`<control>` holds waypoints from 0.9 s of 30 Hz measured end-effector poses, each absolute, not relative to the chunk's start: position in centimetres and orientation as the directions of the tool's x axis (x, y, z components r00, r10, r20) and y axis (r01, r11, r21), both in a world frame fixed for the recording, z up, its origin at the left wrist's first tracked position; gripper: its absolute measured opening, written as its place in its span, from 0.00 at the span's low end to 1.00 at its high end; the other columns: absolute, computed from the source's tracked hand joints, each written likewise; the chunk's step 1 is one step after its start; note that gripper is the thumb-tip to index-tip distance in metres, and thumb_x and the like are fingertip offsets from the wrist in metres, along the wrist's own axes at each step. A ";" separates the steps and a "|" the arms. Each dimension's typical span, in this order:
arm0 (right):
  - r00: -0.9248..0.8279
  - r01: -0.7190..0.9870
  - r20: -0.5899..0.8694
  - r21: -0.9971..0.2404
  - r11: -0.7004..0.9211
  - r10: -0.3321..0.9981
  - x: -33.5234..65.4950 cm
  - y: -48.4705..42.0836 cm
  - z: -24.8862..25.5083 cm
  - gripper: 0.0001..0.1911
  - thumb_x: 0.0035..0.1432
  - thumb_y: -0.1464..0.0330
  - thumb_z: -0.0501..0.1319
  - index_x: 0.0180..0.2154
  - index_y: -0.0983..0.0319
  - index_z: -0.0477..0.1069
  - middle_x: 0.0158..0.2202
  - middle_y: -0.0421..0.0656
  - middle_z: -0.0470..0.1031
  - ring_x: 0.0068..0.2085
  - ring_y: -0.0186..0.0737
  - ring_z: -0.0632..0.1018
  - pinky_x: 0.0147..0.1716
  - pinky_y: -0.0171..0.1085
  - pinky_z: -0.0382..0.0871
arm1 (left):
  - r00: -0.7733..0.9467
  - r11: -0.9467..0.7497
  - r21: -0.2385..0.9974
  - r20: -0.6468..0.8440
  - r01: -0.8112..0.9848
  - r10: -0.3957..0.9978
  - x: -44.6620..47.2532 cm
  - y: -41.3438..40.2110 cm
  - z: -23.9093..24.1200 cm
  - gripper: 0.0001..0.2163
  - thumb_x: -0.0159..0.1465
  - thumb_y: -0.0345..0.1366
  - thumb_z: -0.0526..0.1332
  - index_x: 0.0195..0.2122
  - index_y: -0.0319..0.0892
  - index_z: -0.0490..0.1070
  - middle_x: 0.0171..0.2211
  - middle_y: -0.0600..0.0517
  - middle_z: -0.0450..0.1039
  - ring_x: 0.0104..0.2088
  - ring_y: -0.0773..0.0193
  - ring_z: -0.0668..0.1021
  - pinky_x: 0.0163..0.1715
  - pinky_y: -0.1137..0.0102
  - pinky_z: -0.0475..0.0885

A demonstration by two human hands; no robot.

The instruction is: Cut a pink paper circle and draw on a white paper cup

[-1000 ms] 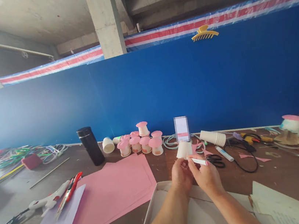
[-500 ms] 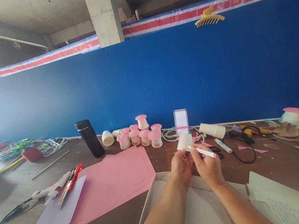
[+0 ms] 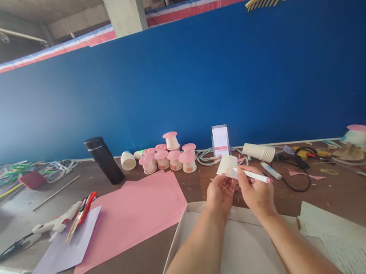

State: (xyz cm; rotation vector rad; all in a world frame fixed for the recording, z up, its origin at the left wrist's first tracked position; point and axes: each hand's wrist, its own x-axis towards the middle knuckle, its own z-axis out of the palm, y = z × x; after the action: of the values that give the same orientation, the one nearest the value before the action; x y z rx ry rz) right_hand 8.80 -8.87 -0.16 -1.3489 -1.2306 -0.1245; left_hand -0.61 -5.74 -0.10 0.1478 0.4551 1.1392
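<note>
My left hand (image 3: 221, 192) pinches a small white paper cup (image 3: 227, 165), held tilted above the table's middle. My right hand (image 3: 256, 192) grips a white pen with a pink end (image 3: 253, 175), its tip resting against the cup. Both hands hover over the far edge of an open cardboard box (image 3: 185, 227). Behind them stands a cluster of pink-topped paper cups (image 3: 168, 156).
A large pink sheet (image 3: 139, 215) and a lilac sheet (image 3: 62, 249) lie at left, with a glue gun (image 3: 54, 224) and red scissors (image 3: 81, 212). A black flask (image 3: 102, 159), stacked cups (image 3: 258, 152), black scissors, cables and paper scraps crowd the back. A blue wall rises behind.
The view has tilted down a little. My hands have shifted slightly right, turning the cup, and the pen has swung so its pink end points further right.
</note>
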 end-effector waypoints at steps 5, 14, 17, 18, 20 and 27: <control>0.408 0.707 0.726 -0.635 0.311 0.554 8.9 -8.8 -0.3 0.15 0.62 0.60 0.57 0.37 0.64 0.77 0.35 0.49 0.81 0.32 0.42 0.80 0.34 0.37 0.72 | 0.359 0.429 0.365 -0.246 -0.826 0.900 -0.6 -5.7 -0.4 0.04 0.58 0.24 0.60 0.33 0.34 0.73 0.32 0.44 0.77 0.33 0.64 0.80 0.37 0.72 0.76; 0.388 0.702 0.731 -0.629 0.335 0.561 8.8 -9.0 -0.3 0.15 0.62 0.61 0.58 0.39 0.64 0.77 0.34 0.49 0.81 0.28 0.39 0.78 0.31 0.36 0.72 | 0.366 0.443 0.387 -0.260 -0.808 0.894 -0.6 -5.9 -0.1 0.02 0.57 0.25 0.60 0.31 0.35 0.71 0.30 0.45 0.76 0.32 0.65 0.79 0.40 0.71 0.74; 0.377 0.714 0.742 -0.614 0.337 0.554 8.8 -9.0 -0.2 0.15 0.62 0.60 0.58 0.38 0.64 0.77 0.34 0.49 0.81 0.28 0.39 0.78 0.31 0.36 0.72 | 0.361 0.442 0.388 -0.267 -0.809 0.894 -0.6 -6.0 0.0 0.02 0.57 0.25 0.60 0.30 0.36 0.71 0.28 0.46 0.75 0.31 0.65 0.78 0.40 0.71 0.73; 0.375 0.717 0.744 -0.611 0.335 0.553 8.8 -9.0 -0.2 0.15 0.62 0.60 0.58 0.38 0.64 0.77 0.34 0.49 0.81 0.29 0.39 0.78 0.32 0.36 0.72 | 0.360 0.441 0.390 -0.265 -0.808 0.895 -0.6 -6.0 0.0 0.02 0.57 0.25 0.60 0.29 0.36 0.71 0.28 0.46 0.75 0.31 0.65 0.78 0.39 0.71 0.73; 0.374 0.727 0.745 -0.605 0.324 0.552 8.8 -9.0 -0.2 0.15 0.62 0.60 0.57 0.38 0.64 0.77 0.34 0.49 0.81 0.29 0.39 0.79 0.32 0.36 0.72 | 0.360 0.439 0.398 -0.261 -0.805 0.896 -0.5 -6.0 0.0 0.02 0.57 0.25 0.60 0.29 0.36 0.71 0.28 0.46 0.75 0.31 0.65 0.78 0.38 0.71 0.73; 0.387 0.722 0.732 -0.619 0.309 0.561 8.7 -9.0 -0.1 0.16 0.62 0.60 0.57 0.39 0.65 0.77 0.34 0.49 0.81 0.28 0.38 0.78 0.30 0.34 0.71 | 0.362 0.440 0.407 -0.257 -0.801 0.896 -0.5 -6.1 0.1 0.02 0.57 0.25 0.60 0.29 0.36 0.71 0.27 0.47 0.75 0.31 0.66 0.78 0.39 0.72 0.73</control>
State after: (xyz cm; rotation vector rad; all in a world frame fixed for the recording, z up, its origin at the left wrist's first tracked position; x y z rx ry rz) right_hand 8.66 -9.03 -0.10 -1.3567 -1.2767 -0.1580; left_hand -0.52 -6.10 0.09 0.2269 0.4779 1.1049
